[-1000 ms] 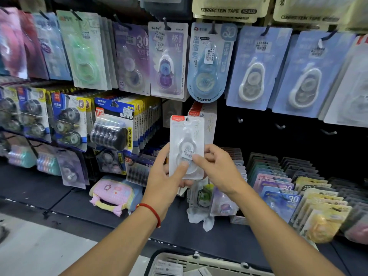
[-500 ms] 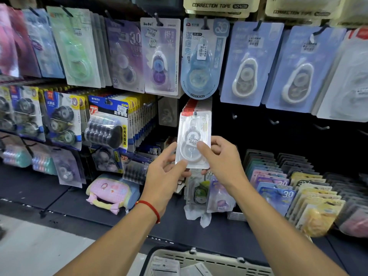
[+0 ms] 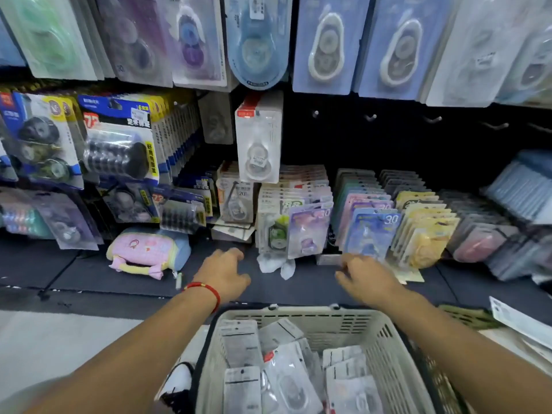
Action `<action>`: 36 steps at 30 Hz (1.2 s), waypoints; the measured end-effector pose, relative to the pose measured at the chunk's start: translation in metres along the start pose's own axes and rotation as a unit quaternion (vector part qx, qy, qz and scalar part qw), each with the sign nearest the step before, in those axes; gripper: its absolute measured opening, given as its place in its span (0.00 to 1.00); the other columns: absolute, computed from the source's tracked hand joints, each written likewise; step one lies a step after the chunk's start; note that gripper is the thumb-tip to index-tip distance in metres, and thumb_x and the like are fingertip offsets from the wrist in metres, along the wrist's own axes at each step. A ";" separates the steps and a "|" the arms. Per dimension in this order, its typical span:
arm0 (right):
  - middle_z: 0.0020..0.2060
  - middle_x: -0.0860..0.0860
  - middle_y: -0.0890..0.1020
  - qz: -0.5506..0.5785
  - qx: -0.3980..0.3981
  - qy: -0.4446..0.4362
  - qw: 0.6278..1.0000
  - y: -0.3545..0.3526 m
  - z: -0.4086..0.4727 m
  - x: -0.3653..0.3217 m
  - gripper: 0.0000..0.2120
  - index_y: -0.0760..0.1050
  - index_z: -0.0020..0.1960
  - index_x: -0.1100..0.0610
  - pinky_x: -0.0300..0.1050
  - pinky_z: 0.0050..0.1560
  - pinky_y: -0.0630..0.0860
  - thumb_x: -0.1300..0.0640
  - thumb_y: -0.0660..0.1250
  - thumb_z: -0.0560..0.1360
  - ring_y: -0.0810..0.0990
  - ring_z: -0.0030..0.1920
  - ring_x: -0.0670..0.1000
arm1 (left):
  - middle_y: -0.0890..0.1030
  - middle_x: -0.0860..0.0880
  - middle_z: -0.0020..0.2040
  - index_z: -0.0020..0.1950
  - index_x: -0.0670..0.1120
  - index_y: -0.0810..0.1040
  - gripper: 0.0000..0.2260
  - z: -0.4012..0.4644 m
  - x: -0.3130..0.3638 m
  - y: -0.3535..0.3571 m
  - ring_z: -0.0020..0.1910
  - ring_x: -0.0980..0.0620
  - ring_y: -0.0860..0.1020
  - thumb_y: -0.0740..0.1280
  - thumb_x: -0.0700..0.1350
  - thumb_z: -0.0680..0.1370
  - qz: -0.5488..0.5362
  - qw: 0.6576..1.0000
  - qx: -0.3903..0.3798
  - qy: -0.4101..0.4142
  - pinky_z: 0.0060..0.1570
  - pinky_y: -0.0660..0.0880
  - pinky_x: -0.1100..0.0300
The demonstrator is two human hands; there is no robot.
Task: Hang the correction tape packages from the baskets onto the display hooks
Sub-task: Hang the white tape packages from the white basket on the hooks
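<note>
Both hands are empty right now. The left hand [image 3: 224, 271], with a red bracelet [image 3: 206, 289] on its wrist, hangs over the dark shelf [image 3: 89, 276] with its fingers loosely curled and nothing in them. The right hand [image 3: 366, 279] is the same, loose and holding nothing, though it is a bit blurry, so the fingertips are hard to see.

A white correction tape package [image 3: 259, 138] hangs on a hook in the middle row, flat side out so shoppers can read it. To its right are bare hooks [image 3: 370, 117] sticking out of the dark back wall, probably waiting for more packages.

Right below the hands sits the basket [image 3: 385, 333]. It is full of more packages [image 3: 286, 380] lying in a loose pile, face down and every which way. The basket is close to the person, so the reach is short.

The hands are low and near the basket rim. I think the next step is to dip in and pick up another package to hang.
</note>
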State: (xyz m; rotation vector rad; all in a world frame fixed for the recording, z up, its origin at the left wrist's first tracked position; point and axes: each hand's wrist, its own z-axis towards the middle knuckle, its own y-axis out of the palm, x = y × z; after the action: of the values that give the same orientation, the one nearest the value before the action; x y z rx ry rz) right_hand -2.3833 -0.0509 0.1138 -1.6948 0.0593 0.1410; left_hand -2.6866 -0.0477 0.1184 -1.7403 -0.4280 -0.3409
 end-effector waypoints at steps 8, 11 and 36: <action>0.85 0.54 0.42 -0.104 -0.111 0.162 0.975 0.141 -0.123 0.121 0.36 0.40 0.86 0.53 0.66 0.82 0.50 0.39 0.49 0.86 0.42 0.85 0.60 | 0.61 0.47 0.82 0.84 0.56 0.59 0.38 -0.077 -0.077 0.133 0.76 0.39 0.65 0.72 0.49 0.77 0.063 0.997 0.033 -0.022 0.66 0.73 0.39; 0.84 0.52 0.35 -0.047 -0.121 0.189 0.973 0.165 -0.153 0.142 0.36 0.34 0.85 0.50 0.66 0.82 0.46 0.36 0.44 0.85 0.40 0.85 0.61 | 0.64 0.41 0.79 0.85 0.60 0.53 0.41 -0.081 -0.085 0.148 0.68 0.31 0.74 0.73 0.50 0.78 -0.016 0.995 0.023 -0.100 0.63 0.74 0.37; 0.86 0.50 0.46 -0.027 -0.006 0.213 0.977 0.161 -0.150 0.249 0.39 0.34 0.85 0.51 0.65 0.75 0.68 0.47 0.55 0.84 0.76 0.69 0.62 | 0.76 0.38 0.67 0.85 0.59 0.51 0.40 -0.048 0.033 0.228 0.60 0.32 0.78 0.70 0.50 0.79 -0.111 0.990 0.041 -0.082 0.62 0.75 0.40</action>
State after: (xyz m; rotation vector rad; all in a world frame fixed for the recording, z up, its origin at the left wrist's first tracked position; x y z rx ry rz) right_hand -2.1468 -0.2099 -0.0581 -1.7124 0.3320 -0.2650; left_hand -2.5522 -0.1326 -0.0550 -1.6495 -0.7487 -0.3356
